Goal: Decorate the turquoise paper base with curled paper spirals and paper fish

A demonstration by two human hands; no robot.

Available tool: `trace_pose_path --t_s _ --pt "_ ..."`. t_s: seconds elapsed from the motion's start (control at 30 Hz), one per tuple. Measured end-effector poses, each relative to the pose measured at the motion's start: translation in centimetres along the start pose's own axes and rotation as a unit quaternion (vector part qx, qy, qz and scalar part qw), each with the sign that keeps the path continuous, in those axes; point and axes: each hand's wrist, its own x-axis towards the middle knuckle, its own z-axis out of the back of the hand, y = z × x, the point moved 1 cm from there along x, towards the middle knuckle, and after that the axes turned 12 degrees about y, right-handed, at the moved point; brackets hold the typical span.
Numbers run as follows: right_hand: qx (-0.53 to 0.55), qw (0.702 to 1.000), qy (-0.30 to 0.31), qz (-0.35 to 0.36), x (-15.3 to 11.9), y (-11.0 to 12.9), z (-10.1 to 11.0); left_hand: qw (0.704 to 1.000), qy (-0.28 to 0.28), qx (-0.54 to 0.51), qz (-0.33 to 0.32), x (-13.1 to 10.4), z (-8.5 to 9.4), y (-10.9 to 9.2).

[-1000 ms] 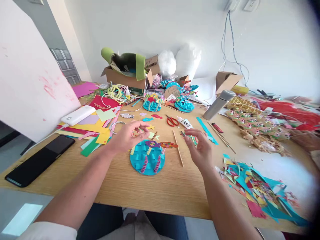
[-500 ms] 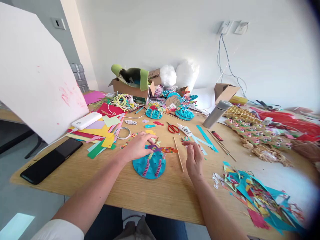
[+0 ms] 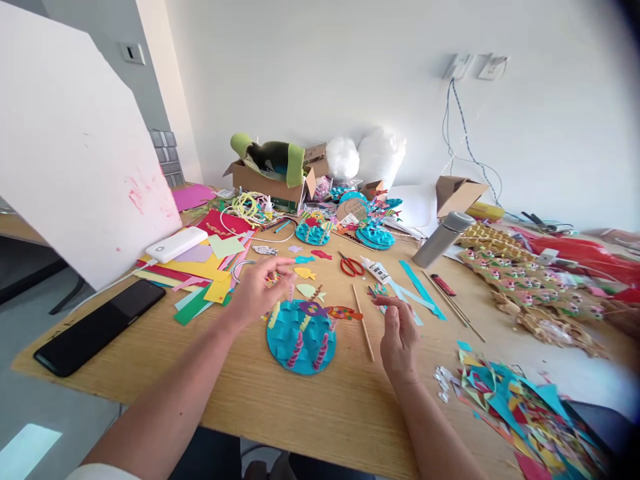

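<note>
At the near side of the wooden worktop [image 3: 280, 413], the blue disc [image 3: 309, 347] lay flat between the person's two hands, its surface wavy. Two pink twists [image 3: 321, 352] stood on its near part, with pale yellow twists [image 3: 274, 315] farther back. A purple fish [image 3: 313, 309] and an orange spotted fish [image 3: 345, 313] lay over its far side, the orange one reaching out past the right rim. The left hand [image 3: 260, 290] was raised at the disc's far left edge, its grip moderately wide, with thumb and forefinger apart. The right hand [image 3: 400, 333] hovered well to the right of the disc, forefinger stretched forward and the other fingers curled; whether its grip held anything could not be told. A thin wooden stick [image 3: 363, 323] lay between the disc and the right hand. A black phone [image 3: 100, 327] rested at the left, and a heap of paper scraps [image 3: 525, 407] spread at the right. Beyond the disc lay a pale green fish [image 3: 310, 291], a yellow fish [image 3: 305, 273] and a red fish [image 3: 321, 255], with red-handled scissors [image 3: 352, 267] and a white tube [image 3: 376, 270] to their right. A white power bank [image 3: 177, 245] sat on coloured paper [image 3: 203, 265] at the left, while a grey bottle [image 3: 443, 240] leaned at the right. Farther back, two decorated blue pieces [image 3: 313, 231] stood before an open cardboard box [image 3: 265, 185], with white stuffing [image 3: 383, 157] near the wall [image 3: 320, 73].
</note>
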Motion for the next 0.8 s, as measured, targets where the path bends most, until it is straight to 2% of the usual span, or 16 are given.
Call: trace_pose_path --t_s 0.13,0.23,0.33,0.47,0.53,0.6,0.67,0.73,0.8 --pt "0.014 1.0 -0.002 -0.027 0.3 -0.5 -0.2 0.985 -0.154 -0.074 -0.008 -0.6 1.7 0.3" --pt "0.035 0.998 -0.011 -0.056 0.7 -0.9 -0.2 0.97 -0.234 -0.069 -0.015 -1.2 2.0 1.2" --pt "0.05 0.995 -0.016 -0.08 1.5 -1.3 -0.2 0.964 -0.261 -0.049 -0.006 -1.4 1.7 2.4" --pt "0.006 0.996 0.007 -0.086 3.9 -2.2 -0.6 0.967 -0.252 -0.046 0.001 -1.3 1.2 3.3" --pt "-0.029 0.996 0.06 -0.066 5.8 -2.6 -1.4 0.968 -0.246 -0.048 0.01 -1.3 1.2 3.4" --pt "-0.06 0.98 0.186 -0.029 7.8 -2.7 -3.1 0.969 -0.24 -0.048 0.024 -1.3 1.2 3.5" --pt "-0.105 0.945 0.308 0.02 9.6 -2.6 -5.4 0.97 -0.235 -0.047 0.038 -1.3 1.3 3.6" --pt "-0.164 0.887 0.423 0.08 10.9 -2.4 -7.8 0.969 -0.237 -0.045 0.049 -1.3 1.3 3.7" --pt "-0.178 0.862 0.464 0.102 11.7 -2.2 -9.7 0.969 -0.239 -0.04 0.057 -1.2 1.3 3.9"
